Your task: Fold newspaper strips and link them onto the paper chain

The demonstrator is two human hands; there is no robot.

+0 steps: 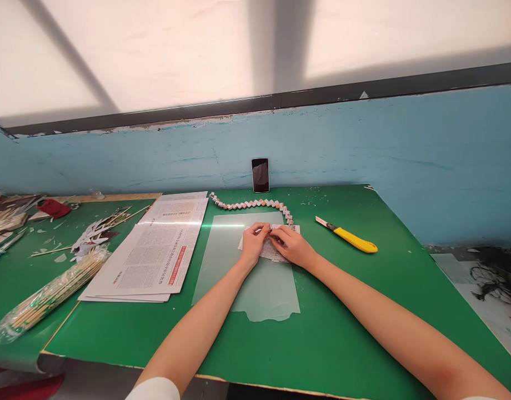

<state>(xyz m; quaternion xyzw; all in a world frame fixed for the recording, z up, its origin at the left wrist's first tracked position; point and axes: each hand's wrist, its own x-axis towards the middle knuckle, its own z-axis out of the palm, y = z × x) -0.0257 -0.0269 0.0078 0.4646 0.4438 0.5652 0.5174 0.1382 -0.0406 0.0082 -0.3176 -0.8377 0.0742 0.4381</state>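
Note:
My left hand (254,243) and my right hand (295,245) meet over the middle of the table, fingertips pinched together. Between them is a small, dark-looking piece, mostly hidden by the fingers; I cannot make out its kind. Under both hands lie printed newspaper pieces (273,253), partly covered, on a translucent sheet (264,294). A zigzag chain of folded paper (251,204) curves across the table behind the hands, its right end coming down close to my right hand. Whether that end touches the fingers, I cannot tell.
A yellow utility knife (355,240) lies at right, blade out. Stacked newspapers (155,244) are at left, beside bagged bamboo sticks (55,291) and paper scraps (93,236). A phone (260,175) leans against the blue wall (364,144). The green table (347,322) ends at right.

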